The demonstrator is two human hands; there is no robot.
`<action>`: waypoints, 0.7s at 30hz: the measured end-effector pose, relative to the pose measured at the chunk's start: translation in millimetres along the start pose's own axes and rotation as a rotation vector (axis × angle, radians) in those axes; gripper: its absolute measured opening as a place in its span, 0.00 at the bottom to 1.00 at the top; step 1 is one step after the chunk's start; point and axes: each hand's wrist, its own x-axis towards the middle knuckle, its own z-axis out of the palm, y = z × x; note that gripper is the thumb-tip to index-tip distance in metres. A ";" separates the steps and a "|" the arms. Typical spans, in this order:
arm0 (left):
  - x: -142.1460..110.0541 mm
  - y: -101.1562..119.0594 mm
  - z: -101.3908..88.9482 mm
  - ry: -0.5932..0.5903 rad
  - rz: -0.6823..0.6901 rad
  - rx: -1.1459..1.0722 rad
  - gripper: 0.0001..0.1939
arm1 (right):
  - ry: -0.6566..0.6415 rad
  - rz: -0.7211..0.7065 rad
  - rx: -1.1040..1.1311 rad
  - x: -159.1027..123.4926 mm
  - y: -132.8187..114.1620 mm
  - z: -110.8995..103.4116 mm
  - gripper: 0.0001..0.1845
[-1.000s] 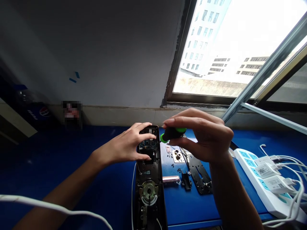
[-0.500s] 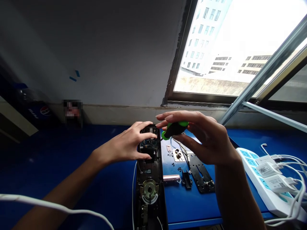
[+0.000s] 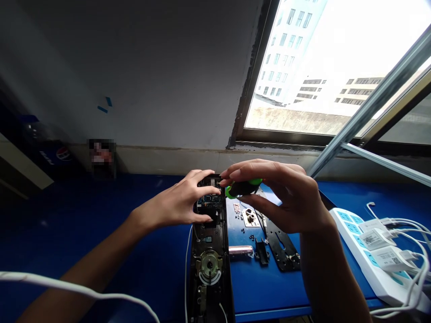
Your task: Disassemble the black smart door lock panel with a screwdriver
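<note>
My right hand (image 3: 286, 193) is closed round the green and black handle of a screwdriver (image 3: 245, 187). The tool is tilted, its handle end up to the right and its front towards the long black housing (image 3: 215, 244). Its tip is hard to make out beside the housing's right wall. Over the far end of that housing lies my left hand (image 3: 182, 199), its fingers and thumb spread apart. A blue circuit board (image 3: 210, 200) shows between its fingers. Nearer to me, a round metal mechanism (image 3: 210, 267) sits inside the housing.
Right of the housing lie small black screws (image 3: 252, 237), a square metal plate (image 3: 250, 218), a pink cylinder (image 3: 241, 251), a black bracket (image 3: 261, 252) and a slotted black plate (image 3: 283, 249). A white power strip (image 3: 367, 264) with plugged chargers stands far right. A white cable (image 3: 84, 291) crosses the lower left.
My right hand and the screwdriver have shifted slightly left and down, with the handle turned a little. The left hand stays in place on the housing.
</note>
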 end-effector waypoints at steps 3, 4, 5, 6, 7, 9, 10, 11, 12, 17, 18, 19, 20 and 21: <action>0.6 1.6 -1.0 -0.013 0.003 0.012 0.27 | 0.006 0.002 -0.010 1.0 0.0 0.7 0.27; 0.7 2.3 -1.4 -0.017 0.007 0.015 0.28 | 0.011 0.014 -0.013 0.9 0.4 0.9 0.28; 0.8 2.9 -1.6 -0.019 0.010 0.019 0.28 | 0.015 0.029 -0.014 0.6 1.0 1.1 0.28; 0.7 3.5 -1.7 -0.019 0.013 0.022 0.29 | 0.018 0.045 -0.011 0.2 1.7 1.3 0.29; 0.5 4.1 -1.7 -0.018 0.017 0.024 0.29 | 0.021 0.061 -0.008 -0.3 2.4 1.4 0.30; 0.0 5.1 -1.7 -0.013 0.020 0.029 0.31 | 0.021 0.082 0.000 -1.2 3.5 1.9 0.32; -0.3 5.5 -1.7 -0.010 0.020 0.031 0.31 | 0.024 0.088 0.002 -1.5 3.8 2.3 0.33; -0.5 5.8 -1.8 -0.008 0.019 0.033 0.31 | 0.027 0.093 0.002 -1.6 4.1 2.8 0.33; -0.7 6.1 -2.0 -0.007 0.019 0.034 0.32 | 0.032 0.094 0.002 -1.6 4.2 3.3 0.33; -0.8 6.1 -3.2 -0.002 0.037 0.053 0.32 | 0.157 0.066 0.011 -0.2 5.4 3.6 0.32; -0.7 6.0 -3.2 -0.001 0.042 0.059 0.32 | 0.188 0.052 0.019 0.0 5.9 2.4 0.33; -0.7 5.8 -3.2 0.000 0.046 0.067 0.33 | 0.210 0.037 0.026 0.0 6.4 0.6 0.34; -0.7 5.7 -3.2 0.001 0.049 0.073 0.34 | 0.231 0.023 0.032 -0.2 6.8 -1.7 0.34; -0.8 5.5 -3.2 0.001 0.050 0.077 0.34 | 0.249 0.012 0.031 -0.6 7.2 -4.4 0.34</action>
